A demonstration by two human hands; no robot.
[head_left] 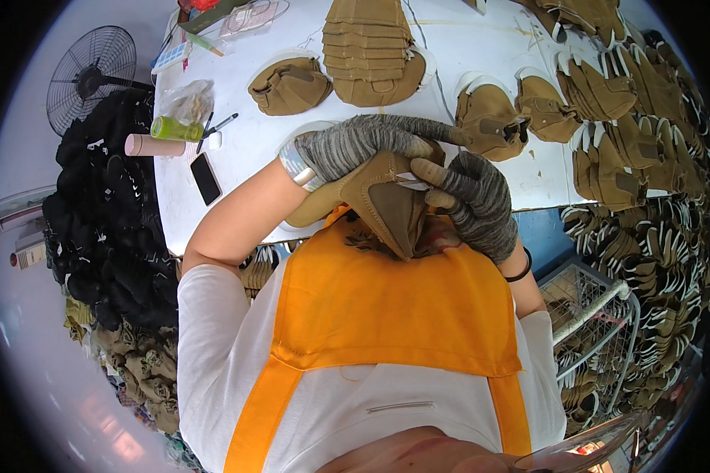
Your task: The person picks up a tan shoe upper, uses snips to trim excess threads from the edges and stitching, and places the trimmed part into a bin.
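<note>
A brown fabric shoe upper (388,201) is held close against my orange apron, tilted, with its pointed end downward. My left hand (363,146), in a grey knit glove, reaches over its top from the left with fingers wrapped round it. On its right side, my right hand (477,201) in a matching glove has its bare fingertips pinched at the shoe's opening. Between those fingertips a small pale metal tool (410,181) shows, its two thin blade-like tips against the upper; most of it is hidden. Another brown shoe (315,209) lies partly behind my left wrist.
On the white table (244,142) stand a stack of brown uppers (368,47), a single shoe (290,87) and several more shoes (489,118) to the right. A phone (206,179), pink tumbler (155,145) and pens (218,126) lie left. A wire cart (599,323) stands right.
</note>
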